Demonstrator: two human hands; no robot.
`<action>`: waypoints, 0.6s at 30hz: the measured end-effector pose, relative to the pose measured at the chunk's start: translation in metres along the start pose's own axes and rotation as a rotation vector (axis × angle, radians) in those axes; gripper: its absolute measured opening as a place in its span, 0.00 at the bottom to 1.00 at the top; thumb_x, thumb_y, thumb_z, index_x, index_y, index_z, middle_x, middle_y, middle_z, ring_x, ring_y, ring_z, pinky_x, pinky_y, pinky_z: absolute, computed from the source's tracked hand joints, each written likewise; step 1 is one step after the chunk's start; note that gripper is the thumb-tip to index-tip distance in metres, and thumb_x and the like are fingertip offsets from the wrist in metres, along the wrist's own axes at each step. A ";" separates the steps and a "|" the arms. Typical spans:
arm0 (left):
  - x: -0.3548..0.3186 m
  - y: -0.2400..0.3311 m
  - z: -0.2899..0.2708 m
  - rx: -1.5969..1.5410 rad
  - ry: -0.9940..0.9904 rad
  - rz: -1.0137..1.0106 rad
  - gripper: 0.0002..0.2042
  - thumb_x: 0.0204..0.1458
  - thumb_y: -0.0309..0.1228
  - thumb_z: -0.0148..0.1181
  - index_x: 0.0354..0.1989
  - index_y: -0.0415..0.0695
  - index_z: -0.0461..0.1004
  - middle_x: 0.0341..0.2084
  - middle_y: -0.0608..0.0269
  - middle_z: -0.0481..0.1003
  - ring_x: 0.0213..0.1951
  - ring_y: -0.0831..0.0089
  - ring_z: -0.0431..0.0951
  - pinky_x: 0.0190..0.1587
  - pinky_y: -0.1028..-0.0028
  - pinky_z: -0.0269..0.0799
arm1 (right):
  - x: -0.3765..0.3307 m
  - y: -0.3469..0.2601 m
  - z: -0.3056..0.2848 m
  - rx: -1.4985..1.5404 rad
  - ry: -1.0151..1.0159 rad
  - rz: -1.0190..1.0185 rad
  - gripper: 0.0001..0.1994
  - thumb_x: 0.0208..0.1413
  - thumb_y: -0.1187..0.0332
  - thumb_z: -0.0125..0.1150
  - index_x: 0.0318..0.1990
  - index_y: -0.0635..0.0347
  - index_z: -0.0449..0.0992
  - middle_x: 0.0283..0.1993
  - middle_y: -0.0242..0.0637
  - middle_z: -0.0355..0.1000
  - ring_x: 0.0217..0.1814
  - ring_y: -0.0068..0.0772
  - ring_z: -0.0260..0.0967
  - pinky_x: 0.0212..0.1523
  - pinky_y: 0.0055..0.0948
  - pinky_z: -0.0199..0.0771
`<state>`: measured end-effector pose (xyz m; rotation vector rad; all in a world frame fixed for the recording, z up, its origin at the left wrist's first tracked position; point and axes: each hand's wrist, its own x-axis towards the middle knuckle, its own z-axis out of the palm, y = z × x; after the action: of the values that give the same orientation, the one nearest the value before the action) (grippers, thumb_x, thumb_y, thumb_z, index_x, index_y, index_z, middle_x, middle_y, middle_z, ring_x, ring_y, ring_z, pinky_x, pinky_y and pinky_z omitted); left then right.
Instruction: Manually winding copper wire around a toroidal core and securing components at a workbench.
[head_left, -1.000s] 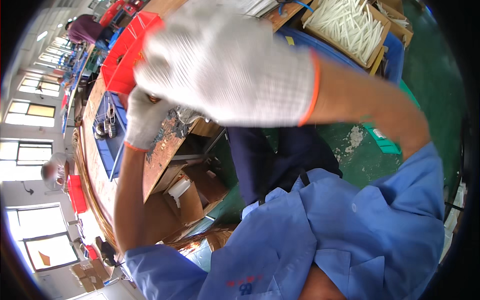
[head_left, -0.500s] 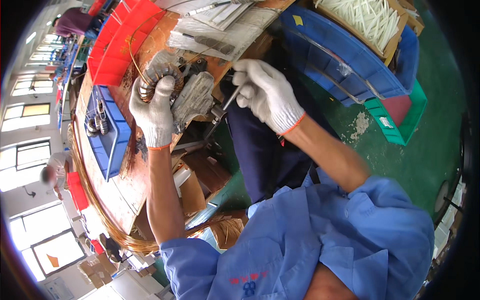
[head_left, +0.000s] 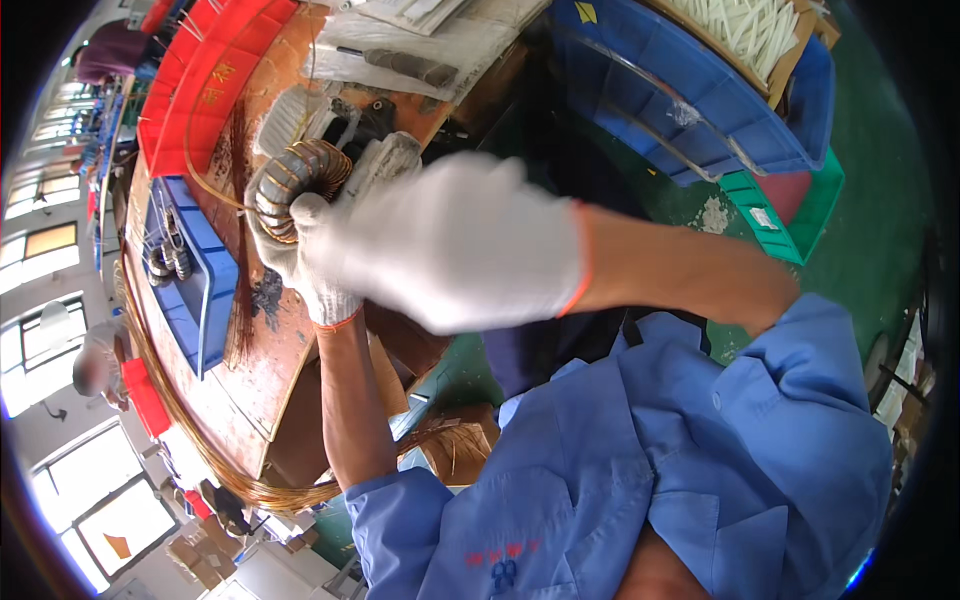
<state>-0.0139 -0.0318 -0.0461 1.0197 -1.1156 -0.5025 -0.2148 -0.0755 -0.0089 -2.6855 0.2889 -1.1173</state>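
My left hand (head_left: 318, 285), in a white knit glove with an orange cuff, grips a ring-shaped coil (head_left: 300, 180) over the workbench. The coil is a grey core wound with copper-coloured wire, and a strand of copper wire (head_left: 205, 185) loops away from it toward the red bin. Smeared by motion, my gloved right hand (head_left: 470, 245) is beside the coil and partly covers my left hand. Its fingers and anything in them cannot be made out. Just beyond my hands lies a grey, wrapped block (head_left: 388, 158) among dark metal parts.
A red bin (head_left: 205, 90) and a blue tray (head_left: 215, 300) with finished-looking coils (head_left: 168, 252) stand left. Copper wire (head_left: 200, 440) bends along the bench edge. Rightward are a blue crate (head_left: 680, 110), white sticks (head_left: 745, 30) and a green bin (head_left: 800, 232). Two people are farther off.
My right hand has swept left from beside a metal rod to my left hand. The coil now shows more of its ring. The whole view has shifted slightly.
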 end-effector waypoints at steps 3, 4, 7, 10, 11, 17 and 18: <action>-0.003 -0.003 0.012 -0.018 0.099 0.024 0.28 0.59 0.49 0.75 0.56 0.40 0.73 0.48 0.60 0.78 0.49 0.70 0.79 0.57 0.64 0.78 | -0.046 0.056 0.006 0.248 0.487 0.454 0.08 0.64 0.73 0.62 0.47 0.54 0.82 0.39 0.37 0.81 0.38 0.46 0.83 0.37 0.40 0.86; -0.002 -0.014 0.009 0.041 0.119 0.035 0.29 0.63 0.54 0.68 0.58 0.40 0.74 0.50 0.58 0.78 0.49 0.67 0.80 0.56 0.62 0.79 | -0.073 0.073 0.028 0.099 0.551 0.475 0.07 0.66 0.71 0.61 0.47 0.51 0.82 0.41 0.36 0.81 0.39 0.48 0.83 0.38 0.41 0.86; -0.002 -0.017 0.003 0.076 0.150 0.009 0.33 0.67 0.59 0.59 0.60 0.37 0.73 0.54 0.53 0.78 0.51 0.62 0.80 0.56 0.58 0.80 | -0.140 0.050 0.100 0.310 0.214 0.853 0.07 0.69 0.68 0.58 0.49 0.48 0.81 0.45 0.40 0.80 0.48 0.51 0.82 0.45 0.49 0.84; -0.003 -0.009 -0.017 0.234 0.106 0.147 0.21 0.67 0.40 0.67 0.57 0.35 0.74 0.48 0.57 0.79 0.50 0.63 0.79 0.56 0.61 0.78 | -0.127 -0.020 0.130 0.811 0.087 1.095 0.21 0.65 0.60 0.64 0.61 0.59 0.73 0.40 0.39 0.85 0.49 0.48 0.85 0.51 0.41 0.82; -0.005 -0.005 -0.018 0.519 0.061 0.204 0.18 0.64 0.33 0.64 0.57 0.35 0.74 0.49 0.53 0.79 0.50 0.59 0.80 0.57 0.59 0.77 | -0.105 -0.036 0.117 0.887 -0.069 1.171 0.21 0.63 0.59 0.65 0.60 0.58 0.74 0.41 0.40 0.84 0.47 0.44 0.85 0.50 0.39 0.81; 0.001 0.011 -0.027 1.367 0.189 -0.093 0.18 0.67 0.32 0.52 0.58 0.30 0.69 0.51 0.43 0.76 0.46 0.40 0.79 0.57 0.55 0.75 | -0.024 -0.089 0.046 2.224 0.026 0.998 0.15 0.74 0.58 0.61 0.57 0.60 0.75 0.35 0.32 0.77 0.20 0.15 0.64 0.16 0.23 0.60; -0.005 0.007 -0.039 0.871 0.296 -0.033 0.24 0.70 0.42 0.48 0.61 0.31 0.70 0.54 0.42 0.76 0.52 0.45 0.78 0.61 0.54 0.72 | -0.029 -0.085 0.044 2.240 0.000 0.973 0.14 0.74 0.59 0.61 0.55 0.60 0.76 0.35 0.32 0.77 0.20 0.16 0.65 0.17 0.22 0.61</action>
<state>0.0178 -0.0081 -0.0456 1.7976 -1.0544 0.1511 -0.1950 0.0188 -0.0352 -0.3682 0.0972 -0.3521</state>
